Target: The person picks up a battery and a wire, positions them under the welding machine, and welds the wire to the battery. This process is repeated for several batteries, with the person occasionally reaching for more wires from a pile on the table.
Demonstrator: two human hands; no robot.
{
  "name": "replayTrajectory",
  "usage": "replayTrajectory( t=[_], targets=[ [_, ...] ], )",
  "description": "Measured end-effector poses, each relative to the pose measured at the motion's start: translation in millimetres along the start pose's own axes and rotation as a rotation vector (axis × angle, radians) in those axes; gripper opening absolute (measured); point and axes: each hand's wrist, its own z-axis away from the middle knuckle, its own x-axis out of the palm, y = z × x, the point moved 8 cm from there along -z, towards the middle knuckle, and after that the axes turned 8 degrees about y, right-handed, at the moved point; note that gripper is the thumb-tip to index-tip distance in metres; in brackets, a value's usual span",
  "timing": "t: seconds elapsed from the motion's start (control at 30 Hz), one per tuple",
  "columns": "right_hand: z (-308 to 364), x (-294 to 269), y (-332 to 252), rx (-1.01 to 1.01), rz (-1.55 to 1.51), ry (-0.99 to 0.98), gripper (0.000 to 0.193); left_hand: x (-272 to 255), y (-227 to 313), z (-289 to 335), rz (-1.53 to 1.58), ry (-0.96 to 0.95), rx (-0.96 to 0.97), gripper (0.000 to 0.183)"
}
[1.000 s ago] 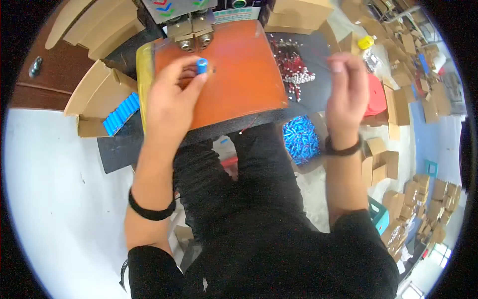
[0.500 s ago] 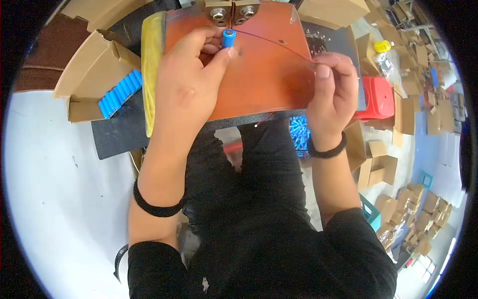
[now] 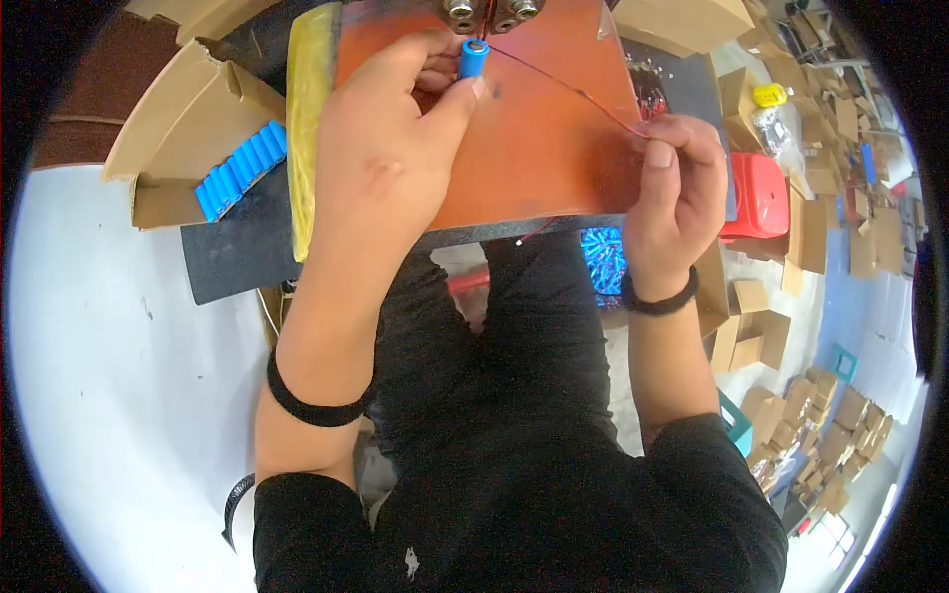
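in the head view, a blue cylinder (image 3: 473, 63) is pinched between the thumb and fingers of the left hand (image 3: 395, 143), over an orange mat (image 3: 554, 163) and just below the metal fittings (image 3: 514, 12) at the upper edge. it is apparently gripped by its side so that the upper end is left uncovered. a thin dark-red wire (image 3: 579, 93) is nipped between the thumb and forefinger of the right hand (image 3: 682, 188) and drawn nearly straight toward the cylinder's top, seemingly so that slack is taken up; whether the cylinder is touched by it cannot be told. more blue cylinders (image 3: 242, 170) are lined up in a cardboard box (image 3: 163, 119) at the left, probably to be within reach. red wires (image 3: 649, 91) are heaped beyond the right hand, likely for the same reason. no label or lettering can be read on the cylinders.
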Motion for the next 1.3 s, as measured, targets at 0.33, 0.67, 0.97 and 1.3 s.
replayTrajectory(
  t=[0.33, 0.67, 0.97, 1.3],
  targets=[
    [-9.7, 3.7, -7.5, 0.029, -0.052, -0.044, 0.007, -4.4, 9.0, 4.3, -0.110, -0.006, -0.004, 0.029],
    [-34.0, 44.2, -0.1, 0.186, -0.116, -0.207, 0.012, 0.2, 2.3, 7.9, -0.011, -0.091, 0.049, 0.026],
    [-36.1, 52.1, -24.5, -0.214, 0.170, -0.265, 0.007, 2.9, 2.6, 1.2, -0.121, -0.069, -0.013, 0.031],
    [-34.8, 55.3, -30.4, -0.181, 0.213, -0.286, 0.009, 2.6, -3.6, -0.8, -0.053, 0.004, 0.063, 0.031]
  ],
)
